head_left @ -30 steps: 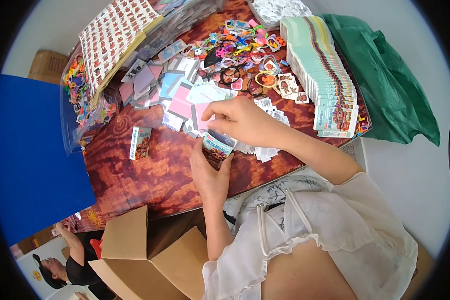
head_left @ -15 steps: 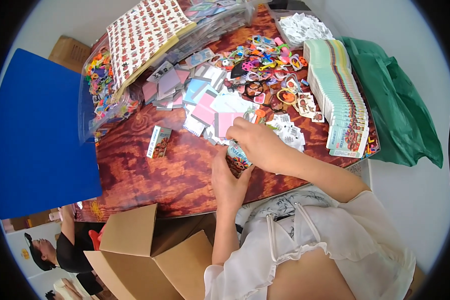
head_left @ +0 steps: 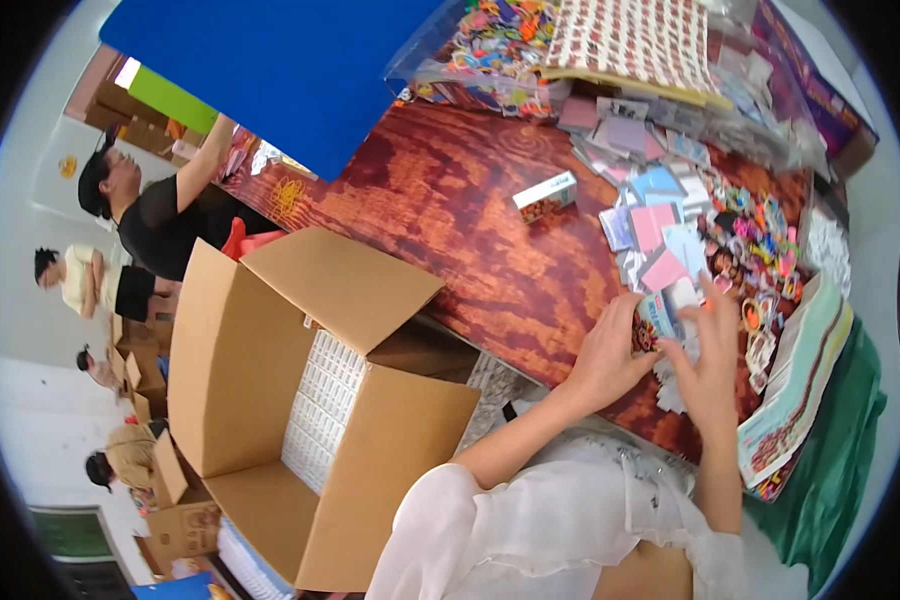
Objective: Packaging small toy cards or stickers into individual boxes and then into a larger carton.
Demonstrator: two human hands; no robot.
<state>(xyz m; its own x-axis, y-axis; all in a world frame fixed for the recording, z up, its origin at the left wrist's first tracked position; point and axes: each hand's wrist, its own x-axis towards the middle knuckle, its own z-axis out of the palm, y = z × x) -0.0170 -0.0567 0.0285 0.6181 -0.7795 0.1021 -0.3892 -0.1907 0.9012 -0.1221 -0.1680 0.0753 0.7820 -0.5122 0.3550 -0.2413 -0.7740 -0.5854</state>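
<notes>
A small printed carton [head_left: 656,318] is between my two hands over the table's near edge. My left hand [head_left: 610,350] wraps its fingers around the left side of the carton. At its right side, my right hand [head_left: 708,365] has its thumb on the lower edge and its fingers at the upper end. The right fingers partly cover that end, so its flap is hard to make out. Just beyond my hands lie pink, blue and white cards [head_left: 655,225] in a loose pile. Another small carton [head_left: 545,197] stands alone on the table [head_left: 450,190].
Colourful trinkets [head_left: 745,240] lie beside the cards. A row of flat cartons [head_left: 800,390] and a green bag [head_left: 830,470] are at right. Plastic bins [head_left: 500,55] line the back. An open cardboard box [head_left: 240,380] holds white cartons. A blue panel [head_left: 280,60] and several people are left.
The view has swung left, bringing the open cardboard box and more people into sight. My right hand has shifted from above the carton to its right side; my left still holds it.
</notes>
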